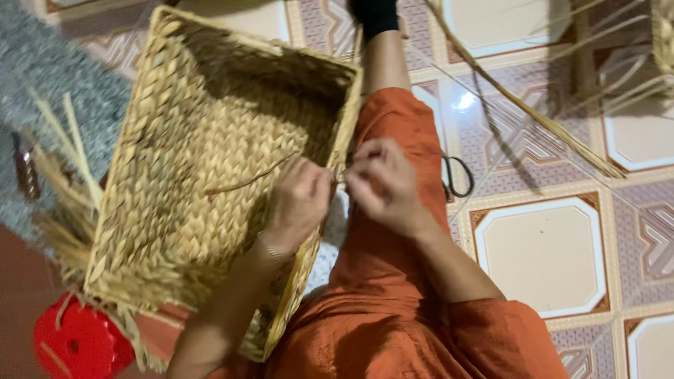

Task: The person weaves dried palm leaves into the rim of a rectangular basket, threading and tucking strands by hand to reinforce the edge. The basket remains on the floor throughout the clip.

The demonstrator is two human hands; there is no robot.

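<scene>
In the head view, a large rectangular woven basket of pale straw was seen tilted across the lap, its open inside turned toward the camera. The left hand was laid over the basket's right rim, fingers curled shut and pinched at that rim; what exactly was pinched could not be made out (the frame was blurred there). The right hand was held just beside the same rim, outside the basket, its fingertips drawn together against those of the left hand. A thin loose strand was stretched over the basket's floor, ending at the left hand. Orange trousers were seen beneath the basket's right edge. Black-handled scissors lay on the patterned tile floor, to the right of the basket beyond the leg. A red plastic stool was visible below the basket's lower left corner, and loose straw stalks lay along its left side.
</scene>
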